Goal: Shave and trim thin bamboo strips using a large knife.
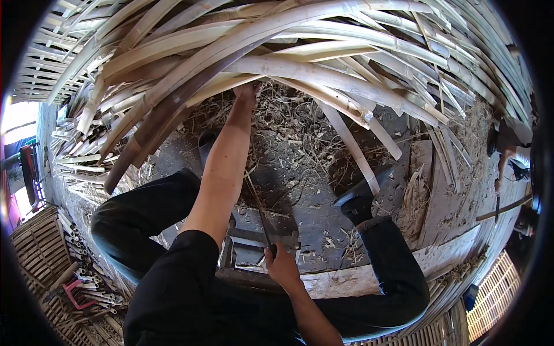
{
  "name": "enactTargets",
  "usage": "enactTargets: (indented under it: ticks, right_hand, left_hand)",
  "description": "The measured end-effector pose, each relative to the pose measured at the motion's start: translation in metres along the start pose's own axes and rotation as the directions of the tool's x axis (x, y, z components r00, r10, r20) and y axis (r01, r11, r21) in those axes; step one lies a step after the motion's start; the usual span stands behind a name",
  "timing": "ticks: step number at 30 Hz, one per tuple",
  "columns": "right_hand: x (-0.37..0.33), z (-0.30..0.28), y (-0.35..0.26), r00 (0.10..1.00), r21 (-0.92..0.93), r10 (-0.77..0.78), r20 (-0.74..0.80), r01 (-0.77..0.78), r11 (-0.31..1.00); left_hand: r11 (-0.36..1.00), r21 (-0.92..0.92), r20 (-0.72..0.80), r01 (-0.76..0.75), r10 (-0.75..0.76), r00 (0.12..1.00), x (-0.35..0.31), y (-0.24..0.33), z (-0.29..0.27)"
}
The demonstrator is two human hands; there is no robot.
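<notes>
My left arm stretches far forward, and my left hand [247, 90] is at the lower edge of a pile of split bamboo strips [323, 68]. Its fingers are mostly hidden among the strips, so their grip does not show. My right hand [283, 265] is closed around the dark handle of a long, thin-bladed knife [264, 222], close to my body. The blade points forward and slightly left over the floor. Just left of this hand is a low wooden stand [234, 248] between my legs.
Bamboo shavings [294, 135] litter the dark floor. My bent legs spread to either side, with a shoe [363, 187] beneath a leaning strip. A pink-framed tool [76, 295] lies on cut bamboo at lower left. Another person's hand [505, 157] shows at far right.
</notes>
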State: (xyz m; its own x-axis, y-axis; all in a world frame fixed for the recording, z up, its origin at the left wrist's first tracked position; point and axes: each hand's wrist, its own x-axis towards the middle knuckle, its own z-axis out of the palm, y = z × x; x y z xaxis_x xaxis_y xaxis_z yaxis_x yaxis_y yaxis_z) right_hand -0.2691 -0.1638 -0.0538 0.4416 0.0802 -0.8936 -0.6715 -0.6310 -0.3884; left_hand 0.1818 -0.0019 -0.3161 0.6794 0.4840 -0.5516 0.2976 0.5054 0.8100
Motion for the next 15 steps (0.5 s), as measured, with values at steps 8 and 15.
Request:
enactTargets:
  ticks: [8, 15]
  right_hand:
    - [-0.005, 0.001, -0.004, 0.999, -0.027, -0.034, -0.027, 0.033, 0.999]
    - [-0.01, 0.001, 0.015, 0.982, -0.068, -0.095, -0.161, 0.085, 0.994]
  left_hand:
    - [0.99, 0.116, 0.279, 0.082, -0.111, 0.954, -0.059, -0.011, -0.059]
    - [0.927, 0.364, -0.004, 0.085, -0.09, 0.996, -0.191, -0.054, -0.092]
